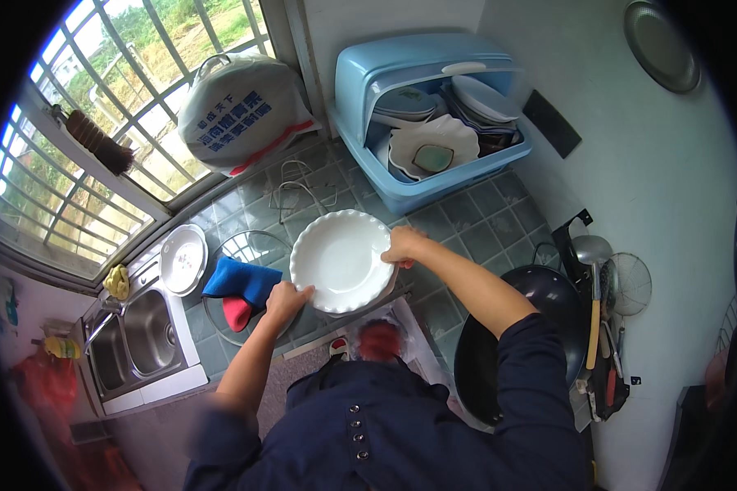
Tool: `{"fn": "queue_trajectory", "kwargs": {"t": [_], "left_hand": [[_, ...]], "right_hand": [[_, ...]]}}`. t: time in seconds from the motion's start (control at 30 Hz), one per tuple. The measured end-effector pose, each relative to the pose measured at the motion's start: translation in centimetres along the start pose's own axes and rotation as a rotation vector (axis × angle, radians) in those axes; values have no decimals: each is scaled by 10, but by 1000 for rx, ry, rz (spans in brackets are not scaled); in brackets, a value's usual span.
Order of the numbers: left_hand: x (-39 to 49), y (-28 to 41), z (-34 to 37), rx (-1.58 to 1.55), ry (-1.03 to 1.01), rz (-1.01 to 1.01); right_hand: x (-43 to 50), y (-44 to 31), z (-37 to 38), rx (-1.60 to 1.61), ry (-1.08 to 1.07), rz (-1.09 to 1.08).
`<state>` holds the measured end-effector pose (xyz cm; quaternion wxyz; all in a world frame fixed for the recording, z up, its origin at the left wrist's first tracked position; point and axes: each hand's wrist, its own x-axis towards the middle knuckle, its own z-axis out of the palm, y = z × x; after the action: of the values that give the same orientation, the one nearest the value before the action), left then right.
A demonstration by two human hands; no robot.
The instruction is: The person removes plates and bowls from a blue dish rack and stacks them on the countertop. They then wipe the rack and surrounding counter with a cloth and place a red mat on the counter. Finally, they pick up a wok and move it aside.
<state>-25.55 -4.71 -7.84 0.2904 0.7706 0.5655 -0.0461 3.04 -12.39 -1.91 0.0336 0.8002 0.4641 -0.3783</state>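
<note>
A white dish with a scalloped rim point(342, 261) is held level over the tiled counter between both hands. My left hand point(287, 302) grips its lower left rim, thumb on top. On the right edge, my right hand point(405, 247) has its thumb over the rim and its fingers beneath. Just left of my left hand, a blue cloth point(241, 283) and a red cloth point(237, 313) lie on a glass lid point(258, 244). Beyond the dish stands a light blue plastic dish box point(399, 191), open at the front, with stacked plates point(485, 98) and a white scalloped bowl point(405, 144) inside.
A wire rack point(301, 186) stands behind the dish. At left, a white plate point(184, 259) sits beside the double steel sink point(187, 350). A large black wok point(485, 368) is at right, near hanging ladles and strainers point(629, 284). A filled plastic bag point(239, 110) leans by the barred window.
</note>
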Motion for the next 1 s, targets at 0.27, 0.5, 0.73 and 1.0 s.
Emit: {"fn": "queue_trajectory", "kwargs": {"t": [0.27,0.5,0.73,1.0], "left_hand": [[-4,17,-17,29,-113,-124],[-11,83,-54,-18,63,205],[84,270,-37,-1416,42,321],[185,347,-39,-1220,238,-25]], "right_hand": [[-2,-4,-8,-30,-68,-13],[6,31,-78,303,76,-250],[77,78,-185,1145,640,-154],[157,88,-219,693,796,-73]]}}
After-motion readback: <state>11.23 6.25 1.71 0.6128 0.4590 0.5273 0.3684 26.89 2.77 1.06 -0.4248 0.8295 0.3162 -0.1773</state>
